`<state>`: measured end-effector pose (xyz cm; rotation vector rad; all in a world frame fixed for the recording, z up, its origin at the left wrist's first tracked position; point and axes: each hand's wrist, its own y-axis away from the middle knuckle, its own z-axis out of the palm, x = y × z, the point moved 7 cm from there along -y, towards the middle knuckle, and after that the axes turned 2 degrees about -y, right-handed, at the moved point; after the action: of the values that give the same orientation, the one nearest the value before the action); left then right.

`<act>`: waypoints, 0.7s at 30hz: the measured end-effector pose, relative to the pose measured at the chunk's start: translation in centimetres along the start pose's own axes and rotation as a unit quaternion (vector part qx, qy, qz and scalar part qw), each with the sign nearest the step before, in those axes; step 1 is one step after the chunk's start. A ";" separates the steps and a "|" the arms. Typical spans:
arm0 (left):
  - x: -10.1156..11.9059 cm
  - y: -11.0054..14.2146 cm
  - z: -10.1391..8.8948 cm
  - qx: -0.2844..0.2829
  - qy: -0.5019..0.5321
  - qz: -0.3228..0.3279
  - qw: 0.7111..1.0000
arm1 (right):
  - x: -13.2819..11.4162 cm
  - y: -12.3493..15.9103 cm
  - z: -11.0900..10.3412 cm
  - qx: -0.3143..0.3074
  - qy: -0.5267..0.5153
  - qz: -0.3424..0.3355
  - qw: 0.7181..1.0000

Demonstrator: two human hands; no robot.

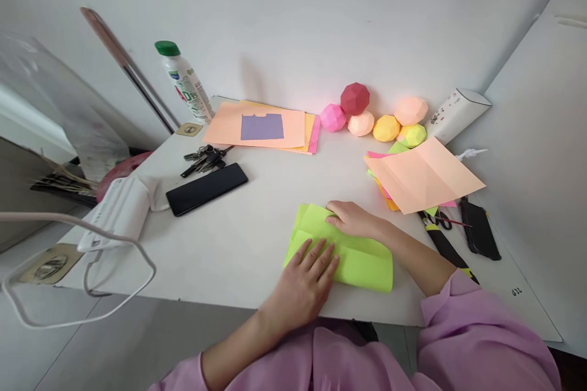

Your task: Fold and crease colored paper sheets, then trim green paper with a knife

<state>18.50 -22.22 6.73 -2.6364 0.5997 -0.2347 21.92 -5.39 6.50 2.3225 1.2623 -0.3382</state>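
Observation:
A folded sheet of lime-green paper [362,266] lies on the white table near its front edge, with creases across it. My left hand [307,287] rests flat on its lower part, fingers stretched out and slightly apart. At the paper's far edge my right hand [353,218] is closed, its fingers curled and its thumb against the upper layer. Part of the sheet is hidden under both hands.
Behind, faceted paper balls [355,99] stand by the wall. Creased peach paper [426,174] covers coloured sheets at right, near a utility knife [447,244] and black phone-like object [480,229]. Left are a phone [207,189], keys [208,159], bottle [188,85] and power strip [120,211].

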 end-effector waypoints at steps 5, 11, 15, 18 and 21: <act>0.7 0.8 0.4 -0.073 0.004 -0.049 0.996 | -1.0 -0.4 0.5 0.021 0.117 0.028 0.993; 0.3 0.8 0.1 -0.081 0.009 -0.062 0.995 | -2.5 -1.1 1.1 0.054 0.197 0.008 0.979; 0.3 1.2 0.0 -0.078 0.004 -0.062 0.995 | -2.9 -1.6 1.5 0.100 0.212 -0.054 0.971; 0.6 1.8 0.1 -0.076 0.001 -0.045 0.996 | -3.1 -1.3 1.6 0.142 0.223 -0.090 0.960; 0.8 2.3 0.2 -0.068 -0.002 -0.034 0.997 | -3.2 -0.8 1.6 0.166 0.225 -0.114 0.953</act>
<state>18.44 -24.37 5.60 -2.7908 0.5436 -0.2169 19.47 -8.16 6.30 2.6383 1.8239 -0.0965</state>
